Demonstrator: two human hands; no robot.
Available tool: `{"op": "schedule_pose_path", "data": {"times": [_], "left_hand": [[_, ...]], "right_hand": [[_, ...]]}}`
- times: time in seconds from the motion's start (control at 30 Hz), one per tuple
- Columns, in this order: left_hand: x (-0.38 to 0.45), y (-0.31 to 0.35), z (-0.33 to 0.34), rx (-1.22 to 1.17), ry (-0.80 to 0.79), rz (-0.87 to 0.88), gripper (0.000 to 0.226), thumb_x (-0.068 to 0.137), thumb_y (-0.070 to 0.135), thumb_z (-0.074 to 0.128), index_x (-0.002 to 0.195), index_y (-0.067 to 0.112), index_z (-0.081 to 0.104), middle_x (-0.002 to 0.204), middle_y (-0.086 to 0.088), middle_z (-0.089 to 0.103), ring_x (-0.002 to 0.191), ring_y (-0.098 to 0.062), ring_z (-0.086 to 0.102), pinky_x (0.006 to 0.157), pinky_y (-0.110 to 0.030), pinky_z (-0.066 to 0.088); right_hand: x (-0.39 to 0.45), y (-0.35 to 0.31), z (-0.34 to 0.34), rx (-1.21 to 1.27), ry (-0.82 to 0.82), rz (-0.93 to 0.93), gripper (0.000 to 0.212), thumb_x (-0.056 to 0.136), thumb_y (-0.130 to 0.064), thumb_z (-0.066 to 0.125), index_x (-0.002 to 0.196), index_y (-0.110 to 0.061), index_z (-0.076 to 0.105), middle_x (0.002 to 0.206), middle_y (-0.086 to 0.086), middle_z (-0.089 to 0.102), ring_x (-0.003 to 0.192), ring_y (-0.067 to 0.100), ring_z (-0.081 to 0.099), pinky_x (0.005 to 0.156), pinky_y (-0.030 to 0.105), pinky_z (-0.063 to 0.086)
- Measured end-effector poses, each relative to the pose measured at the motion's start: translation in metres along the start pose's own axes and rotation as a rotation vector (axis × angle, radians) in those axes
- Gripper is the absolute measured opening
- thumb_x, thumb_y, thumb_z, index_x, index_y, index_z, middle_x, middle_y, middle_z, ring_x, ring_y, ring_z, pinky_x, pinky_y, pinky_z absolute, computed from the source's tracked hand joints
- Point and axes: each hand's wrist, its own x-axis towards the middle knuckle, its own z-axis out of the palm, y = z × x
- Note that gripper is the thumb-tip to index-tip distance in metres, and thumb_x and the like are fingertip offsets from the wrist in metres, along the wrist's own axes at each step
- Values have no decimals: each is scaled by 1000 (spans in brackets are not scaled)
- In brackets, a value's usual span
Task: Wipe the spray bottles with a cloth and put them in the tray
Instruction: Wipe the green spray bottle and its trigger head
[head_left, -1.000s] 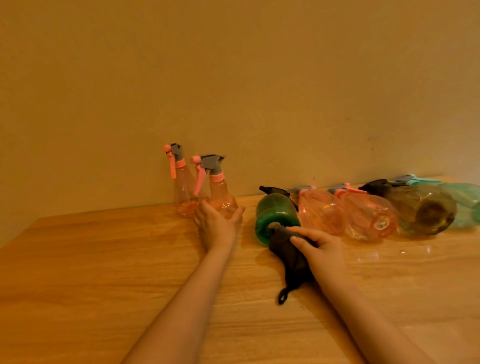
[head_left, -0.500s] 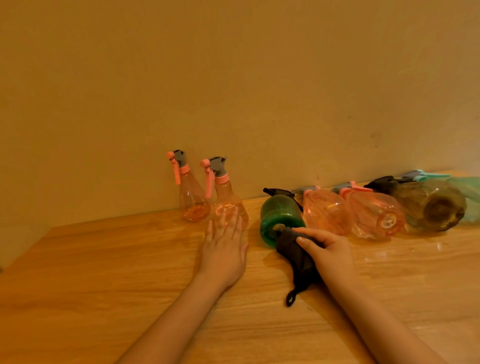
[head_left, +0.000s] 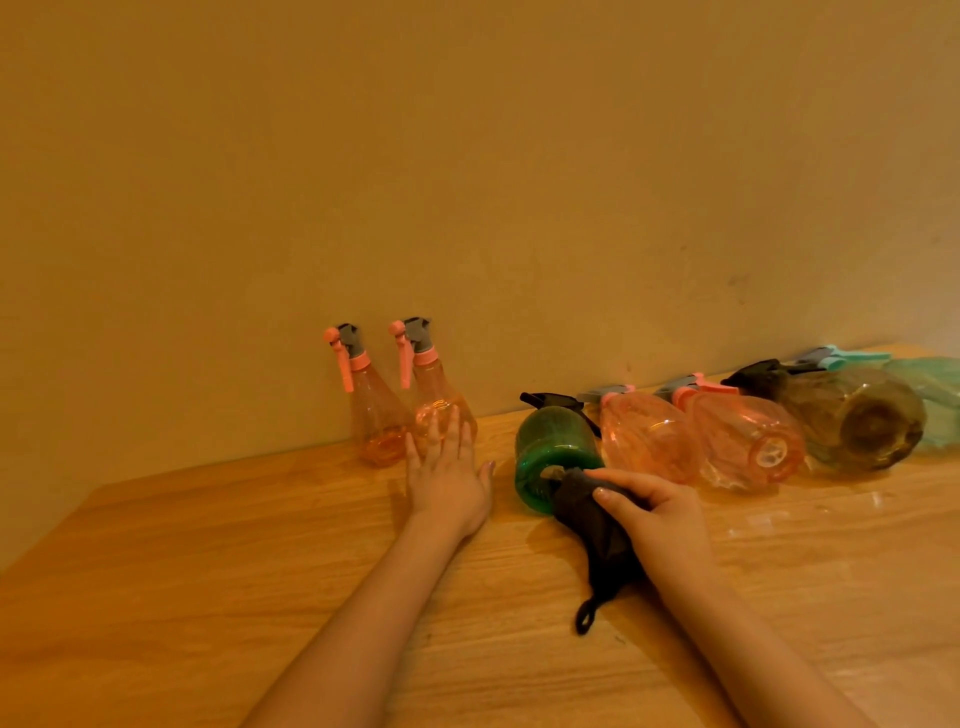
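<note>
Wooden table (head_left: 208, 597) | left hand (head_left: 449, 480) flat, grip released | right hand (head_left: 660, 512) grip grasping cloth (head_left: 597, 530)

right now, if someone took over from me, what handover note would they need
Left hand: open, flat on the table, in front of the two upright pink bottles.
Right hand: grip on the dark cloth, pressed against the base of the green bottle.
Lying in a row along the wall: green bottle, two pink bottles, a brown bottle, and a teal one at the frame edge.
Done: cannot tell which, if any, are wiped.
Left: wipe the bottles and put them in the tray; no tray in view.
</note>
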Motion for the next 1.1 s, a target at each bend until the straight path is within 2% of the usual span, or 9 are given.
{"op": "schedule_pose_path", "data": {"times": [0.23, 0.33, 0.43, 0.57, 0.63, 0.7, 0.87, 1.0, 1.1], "left_hand": [[2, 8, -5, -85, 32, -9, 58, 103, 44, 16, 154, 21, 3, 161, -4, -13, 146, -27, -18, 115, -51, -13], [-7, 25, -15, -560, 119, -84, 55, 103, 41, 21, 151, 14, 26, 160, -9, 17, 148, -25, 8, 120, -43, 7], [-12, 46, -35, -1120, -77, -231, 63, 99, 56, 24, 139, 12, 47, 144, -10, 46, 134, -27, 40, 110, -36, 30], [-9, 63, -47, -1272, -311, -273, 115, 43, 91, 41, 126, 15, 58, 123, -10, 62, 110, -28, 59, 100, -42, 47], [-6, 65, -40, -1363, -327, -325, 115, 36, 82, 57, 129, 14, 53, 120, -10, 62, 106, -29, 62, 94, -43, 52], [-8, 63, -41, -1477, -346, -367, 94, 56, 68, 70, 130, 12, 52, 117, -12, 63, 102, -29, 64, 90, -43, 54], [-21, 51, -26, -1689, -224, -298, 36, 88, 32, 66, 118, 17, 54, 111, -12, 66, 90, -22, 67, 61, -26, 56], [-41, 42, -13, -1758, -100, -120, 49, 83, 22, 71, 129, 17, 54, 110, -7, 68, 90, -19, 69, 62, -23, 56], [-44, 37, -6, -1720, -56, 46, 87, 57, 28, 83, 136, 19, 47, 117, -6, 65, 94, -15, 69, 68, -26, 56]], "right_hand": [[1, 0, 0, 21, 27, -1, 34, 81, 6, 62, 77, -26, 71, 80, -14, 70, 77, -5, 64, 64, 8, 47], [1, -1, -1, 43, 135, -35, 31, 82, 6, 62, 81, -23, 71, 82, -12, 69, 77, -8, 63, 64, 7, 46], [1, -2, -2, 67, 236, -62, 27, 83, 7, 60, 90, -17, 71, 81, -13, 68, 76, -9, 62, 63, 5, 45], [1, 0, -4, 44, 237, -50, 28, 83, 5, 60, 88, -20, 71, 82, -11, 68, 76, -9, 62, 63, 5, 45], [2, 1, -5, 34, 226, -43, 28, 83, 5, 60, 87, -21, 71, 82, -12, 68, 75, -8, 62, 62, 5, 45], [2, 1, -5, 30, 218, -44, 31, 83, 4, 60, 84, -25, 70, 82, -12, 68, 76, -8, 62, 63, 6, 45], [1, 0, -7, 24, 285, -89, 26, 84, 3, 60, 91, -19, 71, 86, -11, 69, 82, -7, 62, 69, 7, 46], [0, 1, -6, -57, 372, -195, 30, 82, 7, 61, 91, -21, 68, 85, -14, 65, 81, -14, 59, 70, 1, 41], [-1, 4, -3, -157, 322, -282, 33, 80, 9, 62, 90, -21, 69, 88, -15, 65, 86, -11, 59, 76, 3, 41]]}}
